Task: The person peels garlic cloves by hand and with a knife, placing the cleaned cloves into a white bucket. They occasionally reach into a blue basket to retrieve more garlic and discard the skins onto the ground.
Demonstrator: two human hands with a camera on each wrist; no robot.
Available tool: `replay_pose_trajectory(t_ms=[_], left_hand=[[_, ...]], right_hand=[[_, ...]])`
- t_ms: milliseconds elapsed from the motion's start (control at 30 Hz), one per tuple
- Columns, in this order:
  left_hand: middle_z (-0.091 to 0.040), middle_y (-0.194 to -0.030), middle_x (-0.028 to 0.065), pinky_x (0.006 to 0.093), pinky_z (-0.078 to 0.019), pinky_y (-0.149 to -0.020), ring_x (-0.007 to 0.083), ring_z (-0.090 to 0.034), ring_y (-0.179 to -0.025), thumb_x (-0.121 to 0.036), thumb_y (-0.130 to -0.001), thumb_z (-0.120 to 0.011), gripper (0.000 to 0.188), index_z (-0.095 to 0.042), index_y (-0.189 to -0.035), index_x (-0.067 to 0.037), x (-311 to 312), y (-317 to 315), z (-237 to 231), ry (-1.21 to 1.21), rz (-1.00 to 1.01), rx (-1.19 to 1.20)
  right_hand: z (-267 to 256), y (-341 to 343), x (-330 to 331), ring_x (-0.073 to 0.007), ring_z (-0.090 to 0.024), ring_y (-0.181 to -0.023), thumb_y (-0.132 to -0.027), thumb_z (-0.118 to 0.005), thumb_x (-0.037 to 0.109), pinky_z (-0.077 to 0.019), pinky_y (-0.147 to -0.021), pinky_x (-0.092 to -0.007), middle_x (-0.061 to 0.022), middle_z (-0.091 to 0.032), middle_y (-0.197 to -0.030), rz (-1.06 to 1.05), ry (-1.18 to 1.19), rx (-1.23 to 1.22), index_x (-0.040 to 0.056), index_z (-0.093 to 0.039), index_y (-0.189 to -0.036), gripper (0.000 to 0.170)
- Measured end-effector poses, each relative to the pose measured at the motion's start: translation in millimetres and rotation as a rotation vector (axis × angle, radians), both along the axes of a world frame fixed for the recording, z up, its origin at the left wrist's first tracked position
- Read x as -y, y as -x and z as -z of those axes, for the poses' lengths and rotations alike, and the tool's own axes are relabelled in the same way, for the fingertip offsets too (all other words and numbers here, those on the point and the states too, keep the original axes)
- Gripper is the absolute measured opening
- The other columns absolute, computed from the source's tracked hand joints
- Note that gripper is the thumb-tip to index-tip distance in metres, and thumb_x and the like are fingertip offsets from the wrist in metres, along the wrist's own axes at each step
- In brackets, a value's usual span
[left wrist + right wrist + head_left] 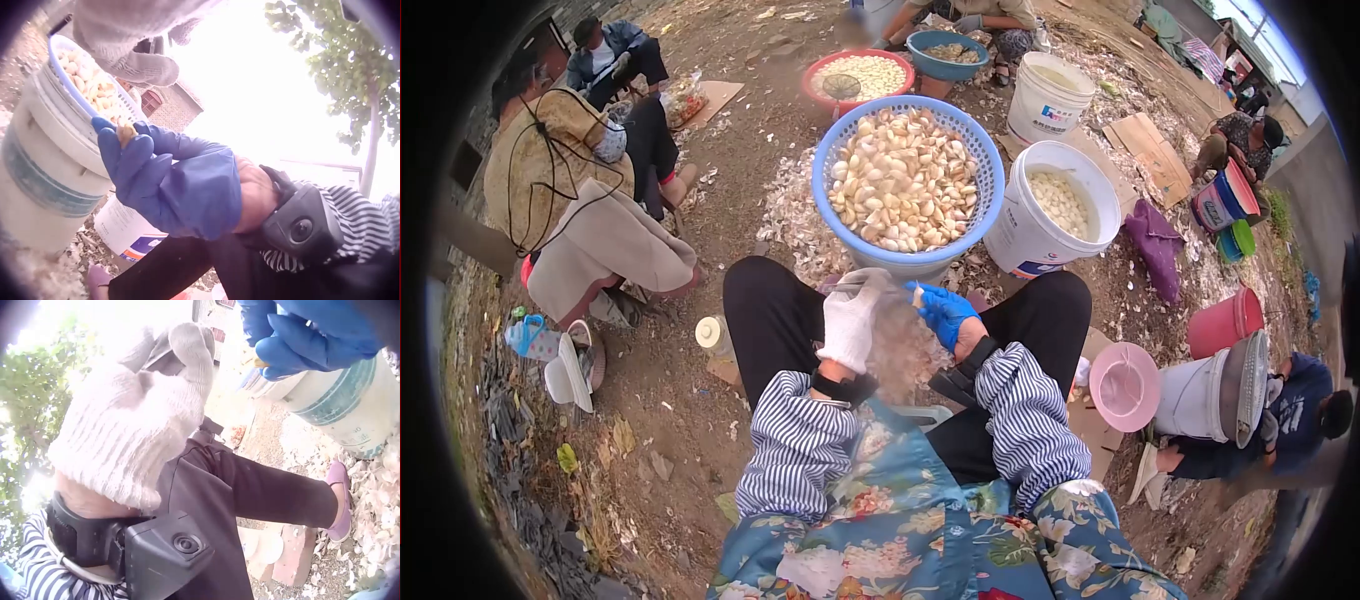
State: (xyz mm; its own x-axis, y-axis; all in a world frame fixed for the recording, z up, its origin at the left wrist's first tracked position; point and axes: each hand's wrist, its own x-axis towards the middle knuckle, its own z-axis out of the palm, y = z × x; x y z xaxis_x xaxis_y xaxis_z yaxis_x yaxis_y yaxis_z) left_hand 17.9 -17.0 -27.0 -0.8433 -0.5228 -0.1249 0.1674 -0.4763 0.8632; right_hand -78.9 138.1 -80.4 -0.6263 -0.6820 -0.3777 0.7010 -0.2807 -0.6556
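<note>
My left hand [852, 315] wears a white knit glove and is raised in front of my knees. Its bent thumb and fingers [190, 353] close around a small dark-grey flat thing [164, 361], whose kind I cannot tell. Facing it, my right hand [945, 315] in a blue rubber glove pinches a garlic clove [126, 132] between thumb and fingertips. Just beyond both hands, a blue perforated basket [994, 200] heaped with garlic cloves [905, 180] sits on a white bucket [47, 162].
Right of the basket stand a white bucket of peeled cloves [1105, 200] and another white bucket [1050, 110]. Behind it are a red basin [808, 85] and a teal basin [915, 50]. Garlic skins [790, 200] litter the ground. Several people sit around. A pink basin [1125, 388] lies right.
</note>
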Motion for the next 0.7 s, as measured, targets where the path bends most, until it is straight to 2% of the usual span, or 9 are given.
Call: replay_pose_trajectory(t_ms=[100, 233, 367, 467, 567, 667, 700], left_hand=[[-0.066, -0.096, 0.0092, 0.0265, -0.0514, -0.074, 0.0149, -0.064, -0.084, -0.008, -0.087, -0.063, 0.02, -0.061, -0.105, 0.002, 3, -2, -8, 0.152, 0.07, 0.022], [-0.068, -0.095, 0.0082, 0.0249, -0.0508, -0.076, 0.0125, -0.064, -0.085, 0.0, -0.083, -0.063, 0.02, -0.064, -0.103, 0.003, -2, -2, -3, 0.163, 0.18, 0.044], [-0.068, -0.094, 0.0071, 0.0244, -0.0508, -0.078, 0.0122, -0.064, -0.085, 0.006, -0.08, -0.063, 0.022, -0.066, -0.102, 0.003, -13, -2, -11, 0.336, 0.196, 0.1], [-0.068, -0.093, 0.0073, 0.0244, -0.0507, -0.079, 0.0127, -0.064, -0.085, 0.007, -0.08, -0.062, 0.023, -0.066, -0.102, 0.003, -17, -1, -13, 0.346, 0.214, 0.112], [-0.068, -0.092, 0.0089, 0.0248, -0.0521, -0.074, 0.013, -0.065, -0.082, 0.006, -0.082, -0.06, 0.02, -0.065, -0.102, 0.004, -19, 1, 5, 0.49, 0.184, 0.069], [-0.068, -0.088, 0.0097, 0.0253, -0.0531, -0.068, 0.0139, -0.065, -0.076, 0.004, -0.084, -0.059, 0.016, -0.064, -0.1, 0.005, -15, 5, 1, 0.12, 0.101, 0.154], [-0.067, -0.083, 0.0098, 0.0253, -0.0527, -0.061, 0.0145, -0.065, -0.071, 0.001, -0.086, -0.059, 0.012, -0.063, -0.096, 0.005, -10, 5, 5, 0.154, 0.083, 0.167]], right_hand=[[-1, 1, 0, -0.0129, -0.06, -0.094, -0.088, -0.063, 0.006, -0.05, -0.077, -0.0221, -0.0061, -0.063, -0.111, 0.029, -0.002, -0.018, -0.0018, -0.059, -0.117, 0.03], [-5, 1, 1, -0.0135, -0.06, -0.093, -0.088, -0.063, 0.006, -0.0501, -0.077, -0.0229, -0.0064, -0.065, -0.107, 0.055, -0.035, 0.022, -0.0021, -0.06, -0.114, 0.028], [-1, 4, 0, -0.0147, -0.061, -0.092, -0.087, -0.064, 0.006, -0.0503, -0.077, -0.0246, -0.0061, -0.066, -0.103, 0.055, -0.11, 0.068, -0.001, -0.062, -0.109, 0.023], [2, 6, -2, -0.0148, -0.061, -0.09, -0.087, -0.064, 0.006, -0.0499, -0.078, -0.0251, -0.0055, -0.066, -0.101, 0.082, -0.158, 0.039, -0.0001, -0.063, -0.106, 0.02], [3, 3, -3, -0.0136, -0.061, -0.089, -0.087, -0.063, 0.006, -0.0492, -0.078, -0.0251, -0.005, -0.066, -0.1, 0.054, -0.187, -0.032, 0.0004, -0.064, -0.105, 0.019], [-3, 4, -2, -0.0119, -0.061, -0.089, -0.087, -0.064, 0.007, -0.0486, -0.078, -0.0248, -0.0049, -0.066, -0.101, -0.039, -0.206, -0.091, 0.0005, -0.064, -0.107, 0.021], [-2, 2, -2, -0.0115, -0.061, -0.088, -0.087, -0.064, 0.007, -0.0485, -0.078, -0.0245, -0.0052, -0.066, -0.102, -0.075, -0.191, -0.111, 0.0005, -0.064, -0.108, 0.022]])
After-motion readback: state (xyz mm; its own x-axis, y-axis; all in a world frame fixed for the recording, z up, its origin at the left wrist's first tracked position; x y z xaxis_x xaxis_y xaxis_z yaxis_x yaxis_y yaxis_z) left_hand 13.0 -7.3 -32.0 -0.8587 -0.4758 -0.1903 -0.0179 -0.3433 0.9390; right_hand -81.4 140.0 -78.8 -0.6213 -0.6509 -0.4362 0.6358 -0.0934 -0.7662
